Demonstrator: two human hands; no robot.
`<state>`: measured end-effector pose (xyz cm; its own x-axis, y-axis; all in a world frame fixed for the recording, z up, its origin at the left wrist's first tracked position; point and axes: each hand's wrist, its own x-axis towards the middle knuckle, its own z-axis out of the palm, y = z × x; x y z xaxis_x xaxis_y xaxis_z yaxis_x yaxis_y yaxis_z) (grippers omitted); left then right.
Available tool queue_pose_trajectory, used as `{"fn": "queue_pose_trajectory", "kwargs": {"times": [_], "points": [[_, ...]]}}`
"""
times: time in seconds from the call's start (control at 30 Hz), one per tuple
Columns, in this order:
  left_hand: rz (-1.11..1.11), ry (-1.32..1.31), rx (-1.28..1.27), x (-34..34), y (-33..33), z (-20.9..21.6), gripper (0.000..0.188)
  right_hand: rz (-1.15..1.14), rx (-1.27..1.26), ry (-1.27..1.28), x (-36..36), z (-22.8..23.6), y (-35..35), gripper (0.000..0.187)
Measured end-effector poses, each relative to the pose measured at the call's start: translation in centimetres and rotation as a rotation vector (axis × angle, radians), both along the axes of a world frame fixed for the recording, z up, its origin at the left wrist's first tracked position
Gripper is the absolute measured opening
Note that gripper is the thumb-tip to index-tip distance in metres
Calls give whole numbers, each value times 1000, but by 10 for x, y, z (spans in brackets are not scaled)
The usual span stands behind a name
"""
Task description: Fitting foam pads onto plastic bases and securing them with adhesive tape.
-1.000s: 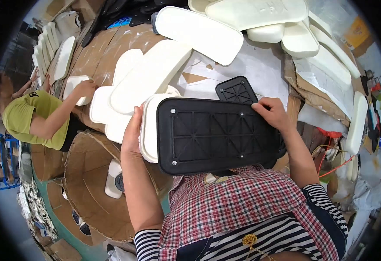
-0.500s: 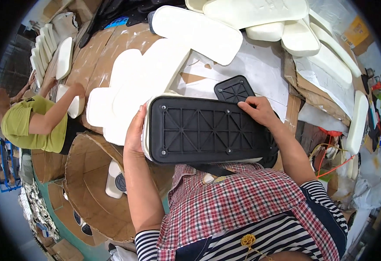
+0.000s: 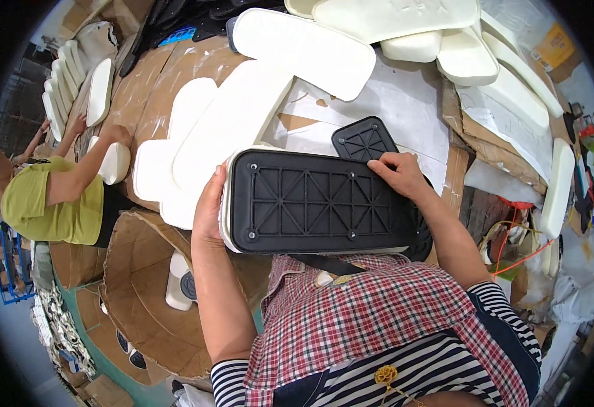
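A long black plastic base plate with a ribbed lattice and small screws lies face up against a cream foam pad, held in front of my body. My left hand grips the pad and plate at their left end, palm against the side. Curled over the plate's upper edge toward the right end are the fingers of my right hand. What its fingertips press on is partly hidden. Just beyond it lies a smaller black ribbed plate. More black parts show under my right wrist.
Several cream pads lie across the cardboard-covered table, piled higher at the far right. A large cardboard drum stands at lower left, with a pad inside. At left, another person in a yellow-green shirt handles pads. Orange cords hang at right.
Both my hands keep the same hold on the plate and pad. The other person's arm and the pad near it have shifted slightly; the whole view has moved a little.
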<state>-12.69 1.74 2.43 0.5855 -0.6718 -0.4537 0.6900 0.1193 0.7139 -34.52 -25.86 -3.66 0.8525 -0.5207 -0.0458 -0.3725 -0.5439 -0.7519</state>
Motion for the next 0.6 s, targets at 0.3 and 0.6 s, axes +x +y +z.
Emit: {"fn": "queue_pose_trajectory", "kwargs": {"times": [0.3, 0.6], "points": [[56, 18, 101, -2, -6, 7, 44, -54, 11, -88, 1, -15, 7, 41], [35, 29, 80, -4, -2, 5, 47, -88, 2, -91, 5, -18, 6, 41]]}}
